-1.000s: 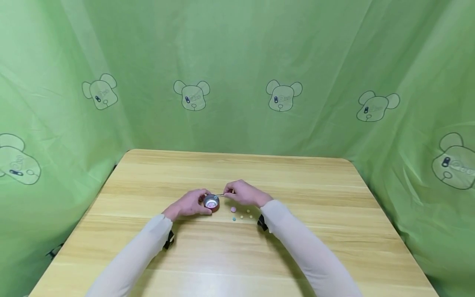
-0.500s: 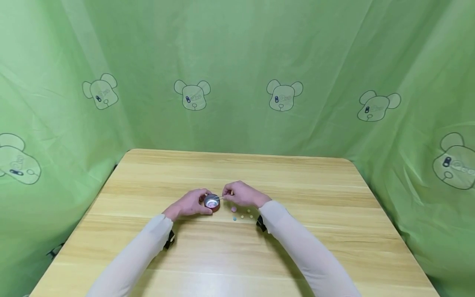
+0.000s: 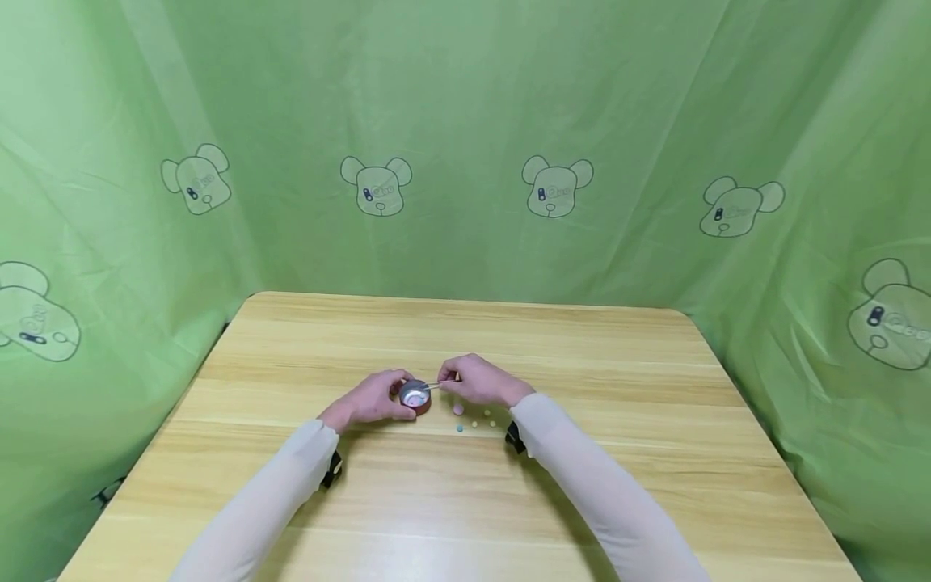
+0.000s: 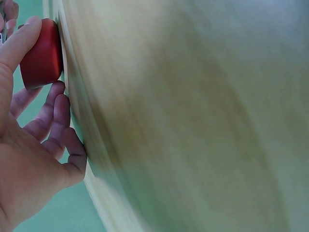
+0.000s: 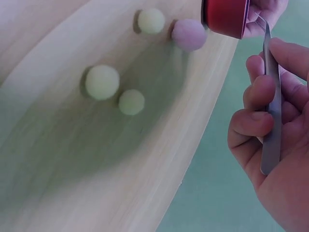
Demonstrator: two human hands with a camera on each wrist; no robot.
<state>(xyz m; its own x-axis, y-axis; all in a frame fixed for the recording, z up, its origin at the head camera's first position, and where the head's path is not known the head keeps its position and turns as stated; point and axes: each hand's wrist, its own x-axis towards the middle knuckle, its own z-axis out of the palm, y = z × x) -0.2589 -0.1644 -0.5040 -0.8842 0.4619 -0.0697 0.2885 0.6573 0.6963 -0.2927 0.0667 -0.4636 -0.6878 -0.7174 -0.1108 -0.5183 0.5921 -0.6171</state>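
Observation:
My left hand [image 3: 373, 397] holds a small round red container [image 3: 415, 398] on the table, thumb on the near side and fingers around the far side. Its inside is silvery, with something pinkish at the bottom. The left wrist view shows the red side wall [image 4: 43, 55] under the thumb. My right hand [image 3: 476, 380] pinches metal tweezers [image 5: 273, 106] between thumb and fingers. Their tips reach over the container's rim from the right; the right wrist view hides where they end. Just right of the container lies a pink ball [image 3: 458, 410], below my right hand.
A blue ball [image 3: 460, 428] and several pale yellow balls [image 5: 102, 82] lie loose on the wooden table [image 3: 582, 347], between the container and my right wrist. Green cloth [image 3: 465, 97] hangs behind the table and at both sides.
The tweezers have shifted slightly at the container's rim. A small bluish spot seen at their tips a second ago no longer shows there. My left hand and the container stay put.

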